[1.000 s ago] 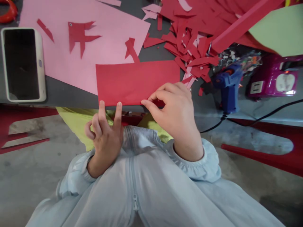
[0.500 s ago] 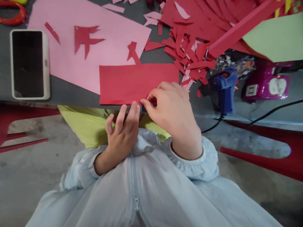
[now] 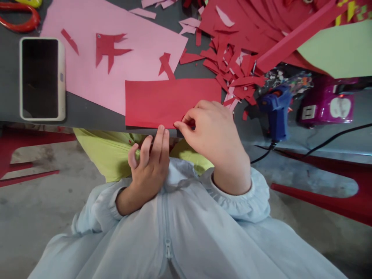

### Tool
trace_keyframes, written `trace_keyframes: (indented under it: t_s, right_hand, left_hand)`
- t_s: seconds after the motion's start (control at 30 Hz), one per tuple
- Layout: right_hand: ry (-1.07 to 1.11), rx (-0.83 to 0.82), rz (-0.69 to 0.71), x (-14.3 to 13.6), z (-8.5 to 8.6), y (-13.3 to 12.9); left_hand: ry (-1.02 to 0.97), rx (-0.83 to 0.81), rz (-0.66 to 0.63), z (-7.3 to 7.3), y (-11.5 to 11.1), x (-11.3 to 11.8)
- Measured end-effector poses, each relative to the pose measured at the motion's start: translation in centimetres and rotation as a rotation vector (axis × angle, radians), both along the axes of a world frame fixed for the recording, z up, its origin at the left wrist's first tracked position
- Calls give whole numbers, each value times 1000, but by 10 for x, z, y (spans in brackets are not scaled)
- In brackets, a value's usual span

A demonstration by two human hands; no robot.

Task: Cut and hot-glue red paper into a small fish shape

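Note:
A red sheet of paper point(image 3: 162, 99) lies lengthwise at the table's near edge, partly over a pink sheet. My right hand point(image 3: 213, 128) rests on its right part, thumb and forefinger pinched at the near edge. My left hand point(image 3: 151, 162) is palm-down below that edge, its fingers apart; the longer fingertips reach the paper's near edge and the outer ones are bent. Just beyond the red sheet, a small red cut-out piece point(image 3: 166, 66) touches its far edge. Further left, a red paper fish shape point(image 3: 112, 50) with an eye lies on the pink sheet point(image 3: 84, 83).
On the left lie a white-cased phone point(image 3: 42, 79) and red-handled scissors point(image 3: 23, 24). Red paper scraps point(image 3: 232, 66) are heaped beyond my right hand. Further right stand a blue glue gun point(image 3: 276, 112) with a black cord and a purple power box point(image 3: 328, 100). Green paper point(image 3: 340, 48) is behind.
The view has shifted slightly, so the tabletop things appear a little further right. My left hand's outer fingers are more bent. My right hand keeps its pinch at the red paper's edge.

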State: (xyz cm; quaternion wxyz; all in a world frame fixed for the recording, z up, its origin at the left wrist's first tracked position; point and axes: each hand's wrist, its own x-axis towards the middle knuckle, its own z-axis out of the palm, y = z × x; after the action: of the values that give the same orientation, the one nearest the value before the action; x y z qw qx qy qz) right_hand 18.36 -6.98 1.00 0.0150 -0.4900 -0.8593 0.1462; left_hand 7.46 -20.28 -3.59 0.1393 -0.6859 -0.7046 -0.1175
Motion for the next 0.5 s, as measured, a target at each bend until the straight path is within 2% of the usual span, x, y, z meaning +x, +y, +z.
trace_keyframes:
  t_s: [0.2, 0.5]
  right_hand:
    - [7, -14, -1, 1, 1, 2]
    - [49, 23, 8, 3, -3, 2]
  left_hand:
    - [-12, -11, 75, 4, -7, -11]
    - [-98, -14, 103, 3, -14, -18]
